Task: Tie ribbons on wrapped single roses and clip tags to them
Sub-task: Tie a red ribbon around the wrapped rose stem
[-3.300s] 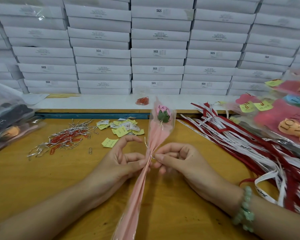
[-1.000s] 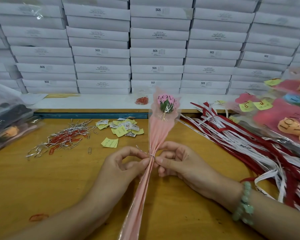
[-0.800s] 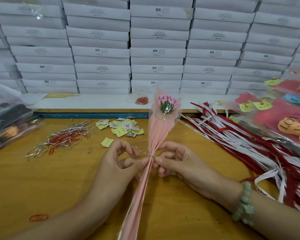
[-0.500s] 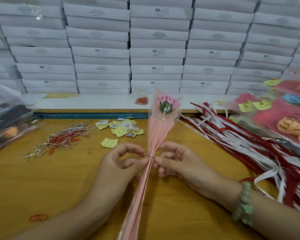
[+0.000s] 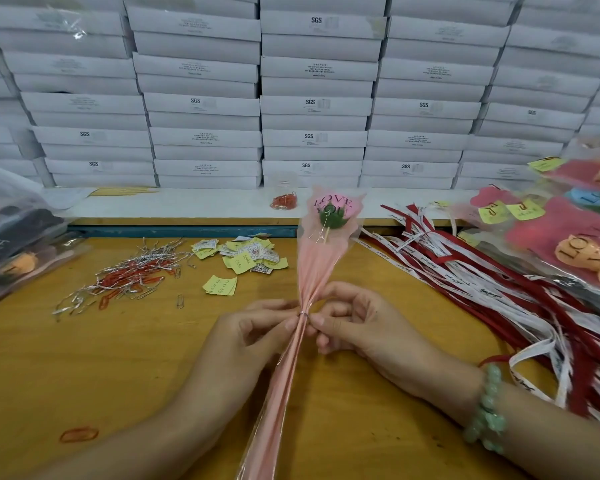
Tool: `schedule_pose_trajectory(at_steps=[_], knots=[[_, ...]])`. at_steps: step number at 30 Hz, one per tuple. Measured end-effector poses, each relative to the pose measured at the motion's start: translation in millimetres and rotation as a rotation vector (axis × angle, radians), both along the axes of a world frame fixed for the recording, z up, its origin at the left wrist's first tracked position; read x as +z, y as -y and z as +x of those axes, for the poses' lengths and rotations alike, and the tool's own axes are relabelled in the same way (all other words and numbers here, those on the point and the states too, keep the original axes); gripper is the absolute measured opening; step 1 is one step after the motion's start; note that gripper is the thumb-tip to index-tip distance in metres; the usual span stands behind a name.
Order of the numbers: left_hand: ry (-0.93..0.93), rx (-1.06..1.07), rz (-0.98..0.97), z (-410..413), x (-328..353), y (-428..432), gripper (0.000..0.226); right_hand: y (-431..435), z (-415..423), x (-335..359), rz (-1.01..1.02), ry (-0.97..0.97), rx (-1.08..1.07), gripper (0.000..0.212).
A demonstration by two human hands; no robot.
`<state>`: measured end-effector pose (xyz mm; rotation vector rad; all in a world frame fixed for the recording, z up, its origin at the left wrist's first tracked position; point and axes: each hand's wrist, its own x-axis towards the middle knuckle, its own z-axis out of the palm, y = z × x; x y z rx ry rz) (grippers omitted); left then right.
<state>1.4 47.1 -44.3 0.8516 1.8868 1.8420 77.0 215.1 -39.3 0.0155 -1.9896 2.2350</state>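
A single rose in a pink wrapper (image 5: 317, 268) stands tilted over the wooden table, its pink bloom (image 5: 332, 206) printed "LOVE YOU" at the top. A thin silver twist tie (image 5: 302, 312) circles the wrapper's narrow neck. My left hand (image 5: 246, 336) pinches the neck from the left, and my right hand (image 5: 357, 327) pinches it from the right, fingertips meeting at the tie. Red and white ribbons (image 5: 482, 289) lie in a pile to the right. Yellow and printed tags (image 5: 243, 258) are scattered behind my left hand.
Silver ties and red paper clips (image 5: 125, 278) sprawl at the left, one clip (image 5: 78, 434) lies near my forearm, and more clips sit in a cup (image 5: 284, 199) on the shelf. Bagged goods (image 5: 11, 230) sit far left, finished wrapped flowers (image 5: 568, 230) far right. White boxes (image 5: 312, 98) fill the back.
The tie's loose ends, sticking out to the left before, are now wound tight at the neck. My left fingers have closed in on it. The rose stands a little more upright.
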Motion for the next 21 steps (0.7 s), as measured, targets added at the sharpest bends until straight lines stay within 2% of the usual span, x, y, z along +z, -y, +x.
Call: schedule_pose_trajectory(at_steps=[5,9,13,17,21], knots=[[0.002,-0.049,-0.009,2.5,3.7,1.7,0.031,0.7,0.0,-0.4,0.092,-0.011,-0.035,0.025],[0.026,-0.054,0.03,4.6,2.7,-1.4,0.018,2.0,0.4,-1.0,0.186,-0.001,-0.062,0.013],[-0.023,-0.019,0.036,2.2,-1.5,-3.7,0.014,3.9,0.3,0.0,0.301,0.035,-0.098,0.001],[-0.079,0.009,0.03,-0.3,-3.2,-3.2,0.011,6.9,1.2,1.6,0.43,0.077,-0.104,0.013],[-0.094,0.018,0.032,-1.3,-3.3,-4.0,0.013,8.5,1.9,4.7,0.453,0.109,-0.06,0.022]])
